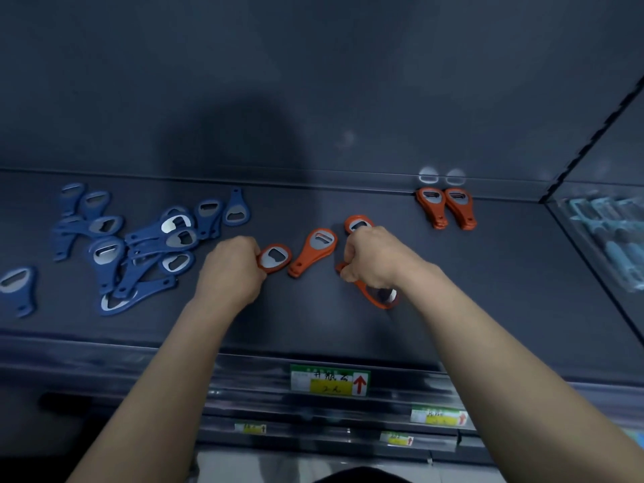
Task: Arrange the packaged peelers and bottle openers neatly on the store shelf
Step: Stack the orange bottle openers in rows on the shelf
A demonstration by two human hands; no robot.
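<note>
On the dark shelf [313, 318] my left hand [231, 263] grips the handle of an orange bottle opener [275, 258], whose metal head sticks out to the right. My right hand [373, 257] curls round another orange opener [357, 224] with its head pointing away. A third orange opener [380, 296] lies under my right wrist. One loose orange opener [315, 249] lies between my hands. Two small stacks of orange openers [446, 207] stand side by side at the back right. Several blue openers [139, 242] lie jumbled on the left.
A lone blue opener [17, 291] lies at the far left edge. Pale blue packaged peelers [606, 238] lie behind a clear divider on the right. Price labels [329, 379] are fixed to the shelf's front rail, with more rails below.
</note>
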